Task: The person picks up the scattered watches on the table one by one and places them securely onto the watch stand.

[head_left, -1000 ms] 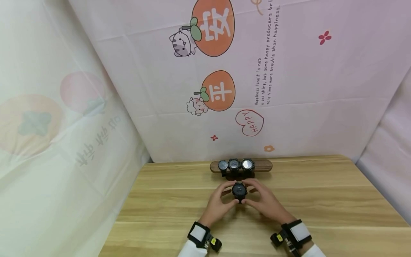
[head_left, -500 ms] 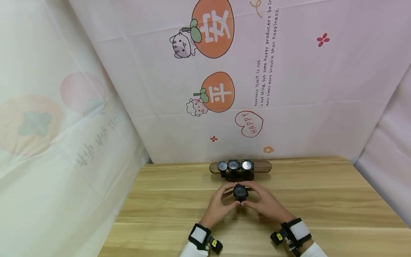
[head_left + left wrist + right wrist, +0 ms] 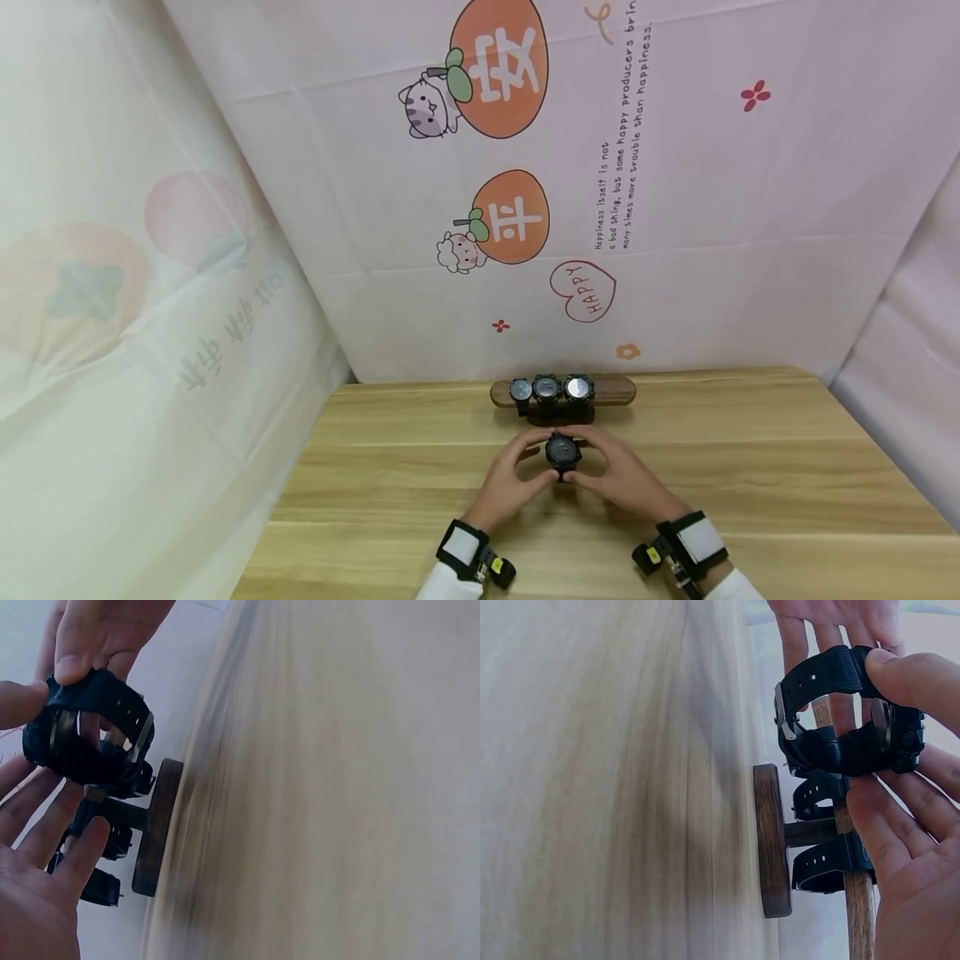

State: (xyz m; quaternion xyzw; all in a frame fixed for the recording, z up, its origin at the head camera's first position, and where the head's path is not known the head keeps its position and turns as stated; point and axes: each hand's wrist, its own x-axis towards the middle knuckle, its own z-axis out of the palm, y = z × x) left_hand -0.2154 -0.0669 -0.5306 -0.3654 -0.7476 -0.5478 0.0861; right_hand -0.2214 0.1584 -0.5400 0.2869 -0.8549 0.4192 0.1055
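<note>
A black wristwatch (image 3: 562,452), its strap bent into a loop, is held up between both hands in front of the display stand. My left hand (image 3: 506,489) pinches it from the left, thumb at the near strap and fingers at the far side. From the right, my right hand (image 3: 628,479) grips it the same way. Both wrist views show the strap loop (image 3: 821,679) side-on, above the table surface. Behind it, the dark wooden watch stand (image 3: 617,392) carries three watches: a small one (image 3: 521,389), a middle one (image 3: 547,387) and one with a bright dial (image 3: 578,387).
The stand's base (image 3: 771,840) rests on the light wood table (image 3: 375,492), near its back edge. The right end of its bar shows bare wood. A printed white cloth (image 3: 690,208) hangs behind the table, and more cloth hangs at both sides.
The watch has tilted slightly, and its dial sits a little lower in the head view. Both hands keep their hold on it. The head view has shifted slightly.
</note>
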